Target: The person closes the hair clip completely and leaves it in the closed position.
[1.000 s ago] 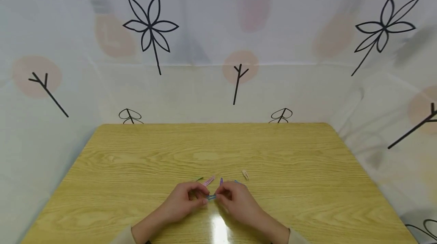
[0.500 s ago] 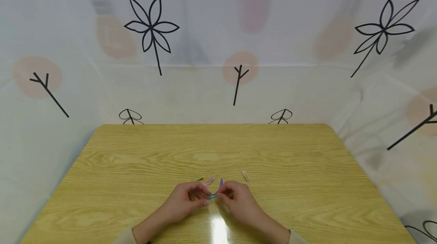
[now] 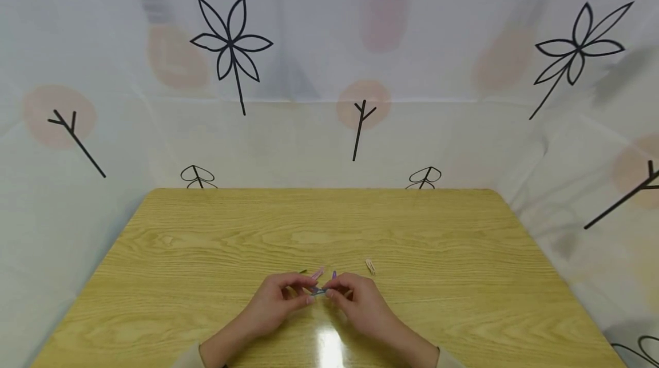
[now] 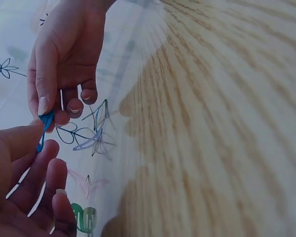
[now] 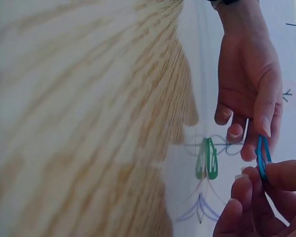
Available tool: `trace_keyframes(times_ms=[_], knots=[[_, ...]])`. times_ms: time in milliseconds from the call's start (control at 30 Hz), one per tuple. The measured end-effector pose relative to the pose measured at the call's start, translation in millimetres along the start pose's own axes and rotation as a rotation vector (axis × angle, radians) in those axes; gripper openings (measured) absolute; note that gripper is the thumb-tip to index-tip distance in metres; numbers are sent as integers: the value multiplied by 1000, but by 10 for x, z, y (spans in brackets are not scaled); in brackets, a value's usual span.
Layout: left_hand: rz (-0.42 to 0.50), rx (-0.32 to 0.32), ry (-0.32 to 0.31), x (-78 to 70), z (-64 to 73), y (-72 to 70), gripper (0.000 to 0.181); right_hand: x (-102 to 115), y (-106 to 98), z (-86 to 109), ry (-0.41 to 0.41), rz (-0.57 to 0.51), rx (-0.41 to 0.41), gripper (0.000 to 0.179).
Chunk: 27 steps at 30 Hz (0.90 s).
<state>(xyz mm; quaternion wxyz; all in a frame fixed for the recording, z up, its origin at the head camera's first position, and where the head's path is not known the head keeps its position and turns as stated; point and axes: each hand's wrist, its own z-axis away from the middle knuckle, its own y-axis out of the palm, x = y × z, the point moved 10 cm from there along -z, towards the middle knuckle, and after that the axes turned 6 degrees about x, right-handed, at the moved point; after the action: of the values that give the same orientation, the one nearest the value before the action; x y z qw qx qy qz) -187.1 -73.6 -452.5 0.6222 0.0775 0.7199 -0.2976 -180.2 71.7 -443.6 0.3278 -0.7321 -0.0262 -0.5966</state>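
Both hands meet low in the head view, pinching a small blue snap hair clip between them. My left hand holds one end with thumb and fingertips. The other end is in the pinch of my right hand. In the right wrist view the blue clip's two arms stand apart, with a gap between them. Just beyond the hands a pink hair clip and a purple hair clip lie on the table, partly covered by the fingers. A green hair clip lies near the left hand.
A beige hair clip lies on the wood-grain table, beyond the right hand. White cloth printed with line-drawn plants stands around the back and sides of the table.
The hands have lifted the blue clip slightly and turned it a little between their fingertips. A bit of blue that showed beyond the right hand is now hidden.
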Motion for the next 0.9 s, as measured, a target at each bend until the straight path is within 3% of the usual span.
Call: trace_keyframes(times_ms=[367,900], knots=[[-61,13,3,-9,-15,-7,14,71,-53,23,-43,6,-37,9],[-17,43,-27,28,-28,27,10,27,-35,9,-15,-50,-29,10]])
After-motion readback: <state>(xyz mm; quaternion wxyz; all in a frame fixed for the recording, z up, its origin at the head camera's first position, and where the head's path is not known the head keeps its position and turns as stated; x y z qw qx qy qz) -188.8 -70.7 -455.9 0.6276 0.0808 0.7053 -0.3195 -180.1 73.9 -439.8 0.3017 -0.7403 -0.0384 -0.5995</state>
